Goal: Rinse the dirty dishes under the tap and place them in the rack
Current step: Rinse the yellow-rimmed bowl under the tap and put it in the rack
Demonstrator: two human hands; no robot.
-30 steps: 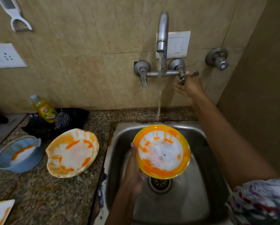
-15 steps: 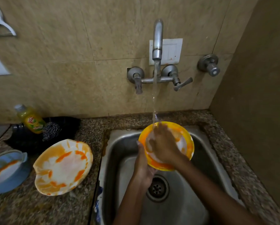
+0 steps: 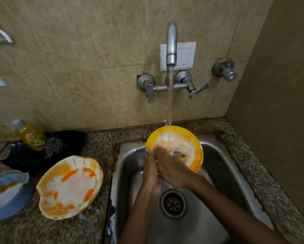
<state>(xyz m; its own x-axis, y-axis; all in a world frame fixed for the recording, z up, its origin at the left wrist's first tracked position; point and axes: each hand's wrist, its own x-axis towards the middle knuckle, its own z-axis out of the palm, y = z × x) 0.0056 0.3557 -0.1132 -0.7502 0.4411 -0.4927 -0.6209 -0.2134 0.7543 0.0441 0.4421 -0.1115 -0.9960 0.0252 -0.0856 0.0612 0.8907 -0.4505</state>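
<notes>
Gripping the yellow plate (image 3: 195, 161) by its nine o'clock rim with the left hand (image 3: 150, 171), tilted over the sink (image 3: 218, 173) under the tap (image 3: 171, 44). Rubbing its face with the right hand (image 3: 172, 170), fingers flat. Smeared dish (image 3: 69, 187) waiting on the table (image 3: 94, 141), nine o'clock of the sink.

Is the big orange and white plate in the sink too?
No, the orange and white plate lies on the stone counter left of the sink; only the yellow bowl is over the sink.

Worktop (image 3: 94, 226): speckled granite.
Left of sink (image 3: 130, 155): stained shell-shaped plate (image 3: 69, 187), blue bowl (image 3: 6, 194), black tray (image 3: 66, 143).
</notes>
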